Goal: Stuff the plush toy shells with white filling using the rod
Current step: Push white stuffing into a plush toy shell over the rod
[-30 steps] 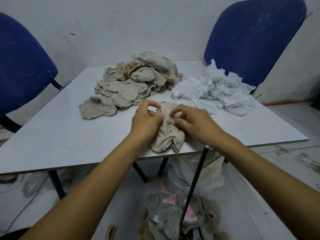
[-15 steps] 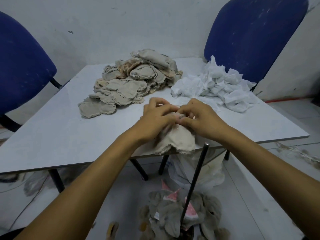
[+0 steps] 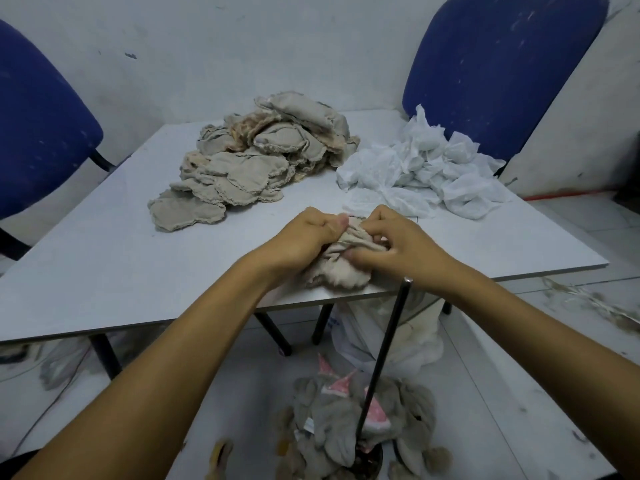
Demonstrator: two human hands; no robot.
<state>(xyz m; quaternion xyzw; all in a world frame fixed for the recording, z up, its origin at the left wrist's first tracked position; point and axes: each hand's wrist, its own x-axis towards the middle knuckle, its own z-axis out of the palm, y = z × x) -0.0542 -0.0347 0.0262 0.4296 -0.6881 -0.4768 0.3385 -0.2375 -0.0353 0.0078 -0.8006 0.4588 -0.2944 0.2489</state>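
Both grips clamped on one plush shell point(image 3: 341, 259) at the desk's near edge point(image 3: 173, 317): left hand point(image 3: 304, 237), right hand point(image 3: 398, 242). Risk of slipping off that edge, or tearing a seam under hard tugging. Rod point(image 3: 384, 351) unheld, filling point(image 3: 422, 174) toward the far right corner.

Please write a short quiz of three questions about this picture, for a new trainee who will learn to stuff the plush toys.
1. True or false: the rod is held in the right hand.
2. Which pile lies nearer the right chair? A) the beige shells B) the white filling
3. What do both hands grip at the table edge?

Key:
1. False. The rod stands free below the table edge; no hand touches it.
2. B.
3. One beige plush shell, bunched between the left hand and the right hand.
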